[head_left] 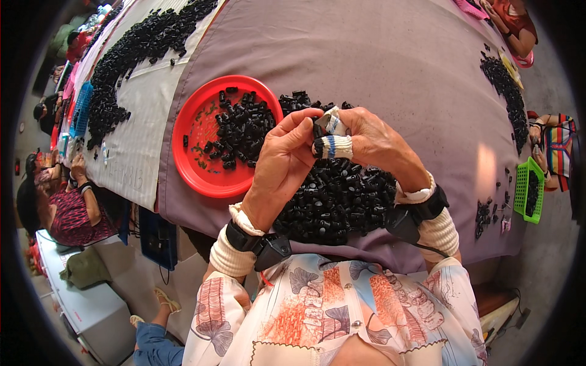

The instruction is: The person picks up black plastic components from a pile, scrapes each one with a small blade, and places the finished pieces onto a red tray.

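My left hand (284, 154) and my right hand (366, 135) meet above a heap of small black plastic pieces (332, 204) on the cloth-covered table. Between their fingertips is one small black plastic piece (317, 130), partly hidden by the fingers. White knitted finger covers with blue stripes (337, 147) wrap fingers of my right hand. Left of my hands sits a round red tray (183, 160), its right side piled with the same kind of black pieces. Each of my wrists wears a black strap over a white ribbed cuff.
Another table at left bears a long pile of black pieces (125, 58) and a blue basket (82, 108). People work at both sides. A green basket (520, 190) stands at the table's right edge, near more black pieces (508, 91). A white cabinet (101, 305) is at lower left.
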Motion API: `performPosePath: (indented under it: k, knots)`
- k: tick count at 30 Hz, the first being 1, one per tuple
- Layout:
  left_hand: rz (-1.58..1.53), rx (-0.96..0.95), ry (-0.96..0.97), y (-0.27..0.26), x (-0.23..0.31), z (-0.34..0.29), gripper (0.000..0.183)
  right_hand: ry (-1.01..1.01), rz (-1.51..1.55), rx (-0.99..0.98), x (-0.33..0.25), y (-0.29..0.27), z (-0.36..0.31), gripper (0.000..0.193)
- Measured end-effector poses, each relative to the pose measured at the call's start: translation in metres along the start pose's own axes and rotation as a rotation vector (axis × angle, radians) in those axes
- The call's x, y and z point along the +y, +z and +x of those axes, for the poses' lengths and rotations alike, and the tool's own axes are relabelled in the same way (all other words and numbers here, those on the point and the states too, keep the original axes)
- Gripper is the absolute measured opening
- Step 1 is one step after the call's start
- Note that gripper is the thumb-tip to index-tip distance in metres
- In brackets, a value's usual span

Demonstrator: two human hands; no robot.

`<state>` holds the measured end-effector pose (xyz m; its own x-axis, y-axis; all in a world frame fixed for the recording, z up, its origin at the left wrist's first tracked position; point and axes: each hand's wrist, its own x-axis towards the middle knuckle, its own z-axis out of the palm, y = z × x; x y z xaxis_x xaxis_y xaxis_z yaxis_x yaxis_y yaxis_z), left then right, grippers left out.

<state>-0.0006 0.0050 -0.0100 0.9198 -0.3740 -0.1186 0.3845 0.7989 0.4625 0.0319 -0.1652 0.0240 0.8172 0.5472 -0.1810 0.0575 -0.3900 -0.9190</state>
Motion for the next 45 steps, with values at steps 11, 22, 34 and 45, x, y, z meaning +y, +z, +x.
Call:
performPosePath:
  k: [11,22,34,45]
  knots:
    - [0.093,0.078,0.029,0.009,-0.001,-0.001,0.02,-0.014,-0.023,0.043,-0.004,0.001,-0.001,0.034]
    - [0.149,0.095,0.039,0.01,0.002,-0.003,0.018,0.009,-0.065,0.05,-0.002,0.0,-0.001,0.034]
    - [0.256,0.125,0.088,0.014,0.002,-0.002,0.017,-0.117,-0.007,-0.004,0.0,0.002,0.001,0.025]
    - [0.102,0.088,0.086,0.012,-0.001,-0.001,0.016,0.068,0.148,0.046,-0.002,0.006,0.001,0.017]
